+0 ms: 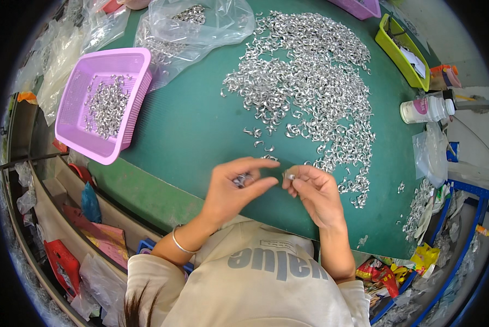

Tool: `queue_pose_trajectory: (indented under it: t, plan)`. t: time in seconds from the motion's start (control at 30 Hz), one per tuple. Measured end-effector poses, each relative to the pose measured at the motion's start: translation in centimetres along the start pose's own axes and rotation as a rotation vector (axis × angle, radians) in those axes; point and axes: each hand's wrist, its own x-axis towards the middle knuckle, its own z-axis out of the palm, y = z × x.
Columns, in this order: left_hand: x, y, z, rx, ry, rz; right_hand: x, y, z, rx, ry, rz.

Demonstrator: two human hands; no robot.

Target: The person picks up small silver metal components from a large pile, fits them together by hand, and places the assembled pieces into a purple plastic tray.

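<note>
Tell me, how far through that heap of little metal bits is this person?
Early, it seems. A modest layer of metal pieces lies in the pink basket. The left hand holds a few pieces and the right hand pinches one. A much larger pile still covers the green table.

Workbench surroundings on a green mat [190,131].
A pink basket [125,68] sits far left, a yellow-green tray [397,54] far right, and a white bottle [424,109] lies right.

You're in a small factory sorting workshop: a green surface [190,131] heaped with metal clips [315,82], baskets [105,101] and parts bags [201,24] around
</note>
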Motion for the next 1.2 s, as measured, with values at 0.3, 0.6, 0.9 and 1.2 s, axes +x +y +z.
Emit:
queue_pose_trajectory:
  t: [0.3,0.6,0.9,1.2]
  plan:
    - [0.2,0.3,1.9,0.083,-0.013,0.173,-1.0,0.0,1.1,-0.008,0.06,-0.044]
    - [-0.5,0.8,2.3,-0.214,-0.054,-0.075,-2.1,-0.3,1.9,0.058,0.02,-0.171]
    - [-0.9,1.7,1.8,-0.16,-0.109,-0.012,-2.6,-1.1,2.2,-0.051,0.047,-0.177]
    - [-1.1,1.9,1.6,-0.181,-0.141,-0.017,-2.8,-1.3,2.5,-0.348,0.144,-0.324]
